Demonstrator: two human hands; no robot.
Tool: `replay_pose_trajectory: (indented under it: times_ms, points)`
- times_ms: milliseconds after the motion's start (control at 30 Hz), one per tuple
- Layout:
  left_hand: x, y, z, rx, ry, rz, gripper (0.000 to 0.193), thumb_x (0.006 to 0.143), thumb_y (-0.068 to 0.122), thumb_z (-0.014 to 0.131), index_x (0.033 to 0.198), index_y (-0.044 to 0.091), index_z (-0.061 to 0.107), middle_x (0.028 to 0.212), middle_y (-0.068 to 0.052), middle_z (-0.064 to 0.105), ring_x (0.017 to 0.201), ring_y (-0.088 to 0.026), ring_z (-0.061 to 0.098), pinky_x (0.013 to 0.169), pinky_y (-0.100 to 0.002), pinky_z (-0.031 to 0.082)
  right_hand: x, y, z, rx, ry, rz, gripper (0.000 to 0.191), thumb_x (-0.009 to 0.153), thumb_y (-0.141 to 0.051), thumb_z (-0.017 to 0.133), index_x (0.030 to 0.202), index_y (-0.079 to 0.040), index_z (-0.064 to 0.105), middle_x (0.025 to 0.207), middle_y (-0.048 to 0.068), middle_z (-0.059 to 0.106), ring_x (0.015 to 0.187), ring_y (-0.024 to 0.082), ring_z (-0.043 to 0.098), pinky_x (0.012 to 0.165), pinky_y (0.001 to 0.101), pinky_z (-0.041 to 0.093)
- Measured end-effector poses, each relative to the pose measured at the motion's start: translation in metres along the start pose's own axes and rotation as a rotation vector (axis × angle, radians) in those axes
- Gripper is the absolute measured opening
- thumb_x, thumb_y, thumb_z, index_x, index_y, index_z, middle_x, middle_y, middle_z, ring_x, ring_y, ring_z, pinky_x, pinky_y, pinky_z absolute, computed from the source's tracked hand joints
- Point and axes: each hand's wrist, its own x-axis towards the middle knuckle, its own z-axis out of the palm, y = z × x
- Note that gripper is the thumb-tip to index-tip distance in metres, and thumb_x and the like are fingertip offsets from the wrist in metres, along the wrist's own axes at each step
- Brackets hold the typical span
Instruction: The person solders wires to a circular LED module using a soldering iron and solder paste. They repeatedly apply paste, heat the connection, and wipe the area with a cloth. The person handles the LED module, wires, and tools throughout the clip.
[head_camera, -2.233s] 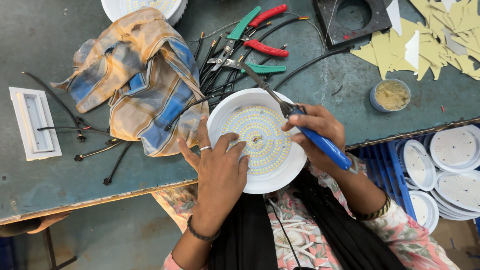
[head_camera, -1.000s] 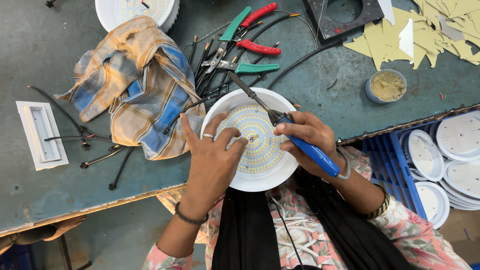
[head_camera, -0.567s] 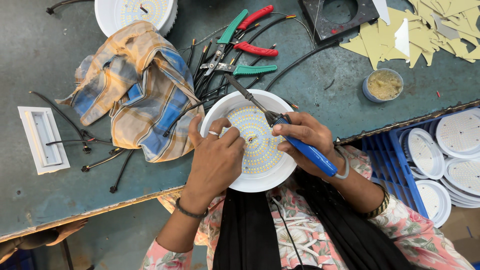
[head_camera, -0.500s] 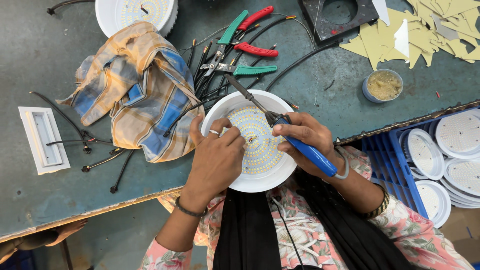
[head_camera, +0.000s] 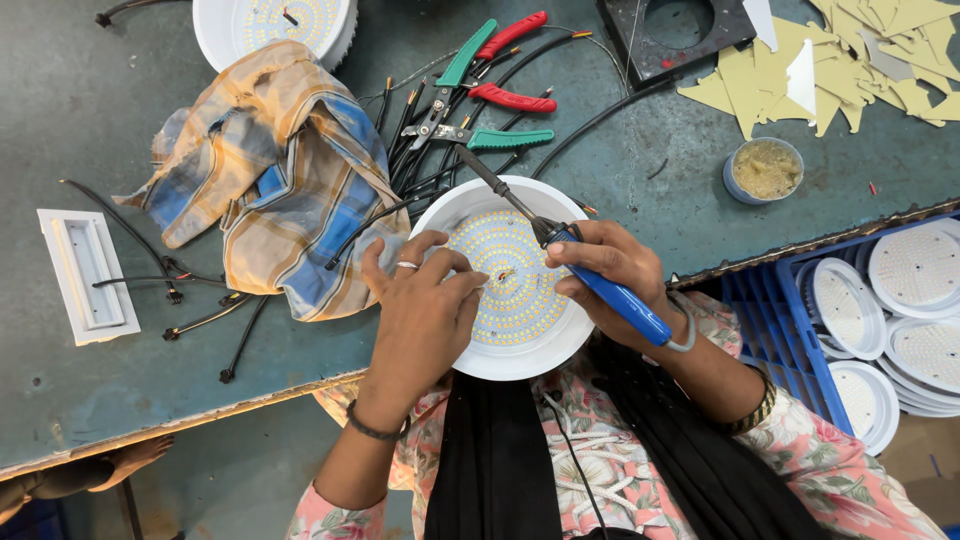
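Observation:
A round white lamp housing (head_camera: 520, 355) with a disc of small yellow diodes lies at the table's near edge. My left hand (head_camera: 420, 315) rests on its left side, fingertips pinching something small at the disc's centre. My right hand (head_camera: 605, 265) grips a blue-handled soldering iron (head_camera: 625, 300); its dark tip points up and left, lifted off the disc over the housing's far rim.
A checked cloth (head_camera: 270, 170) lies left of the lamp. Green and red pliers (head_camera: 480, 90) and black wires lie behind it. A small tin of paste (head_camera: 765, 168) sits at right, yellow paper scraps (head_camera: 850, 60) beyond. A blue crate (head_camera: 790, 330) of lamp housings is at right.
The lamp and both hands have slid slightly left and nearer the table edge. My left fingers have moved from the rim to the disc's centre.

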Motion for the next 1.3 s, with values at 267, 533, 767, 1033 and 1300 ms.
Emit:
replay_pose_trajectory:
  times_ms: [267,533,767,1033,1300]
  points:
    - [0.003,0.009,0.001,-0.017,-0.037,0.018,0.008,0.080,0.016,0.078,0.086,0.020,0.081,0.097,0.004,0.069,0.125,-0.030,0.055,0.107,-0.069,0.017,0.000,-0.002,-0.004,-0.005,-0.005,-0.014,0.037,0.096,-0.020,0.077,0.128,-0.010,0.061,0.108,0.009,0.073,0.100,0.024,0.070,0.085,0.0350,0.059]
    - [0.015,0.006,0.012,-0.024,-0.086,0.026,0.006,0.077,0.017,0.079,0.081,0.021,0.081,0.094,0.002,0.069,0.119,-0.029,0.057,0.103,-0.070,0.023,-0.007,-0.014,-0.025,0.068,0.054,-0.013,0.037,0.098,-0.025,0.073,0.128,-0.010,0.059,0.111,0.013,0.070,0.096,0.022,0.072,0.081,0.0313,0.059]
    - [0.014,0.009,0.014,0.030,-0.030,0.048,0.005,0.084,0.023,0.077,0.087,0.020,0.076,0.097,0.000,0.067,0.119,-0.029,0.057,0.102,-0.071,0.028,-0.023,-0.023,-0.050,0.102,0.183,0.046,0.038,0.110,-0.032,0.065,0.140,-0.012,0.053,0.121,0.015,0.060,0.103,0.027,0.075,0.086,0.0349,0.063]
    - [0.012,0.011,0.013,0.067,-0.013,0.062,0.008,0.086,0.024,0.075,0.088,0.016,0.073,0.097,0.000,0.066,0.118,-0.027,0.058,0.106,-0.070,0.027,-0.045,0.003,-0.078,0.055,0.382,0.060,0.042,0.109,-0.036,0.068,0.140,-0.011,0.054,0.118,0.011,0.059,0.102,0.029,0.075,0.083,0.0383,0.066]
    - [0.014,0.011,0.013,0.021,0.009,-0.012,0.013,0.084,0.025,0.073,0.078,0.013,0.072,0.096,0.001,0.071,0.113,-0.024,0.062,0.105,-0.064,0.029,-0.077,0.038,-0.118,-0.082,0.480,0.076,0.046,0.112,-0.038,0.070,0.140,-0.006,0.052,0.116,0.009,0.058,0.102,0.026,0.069,0.086,0.0388,0.064]
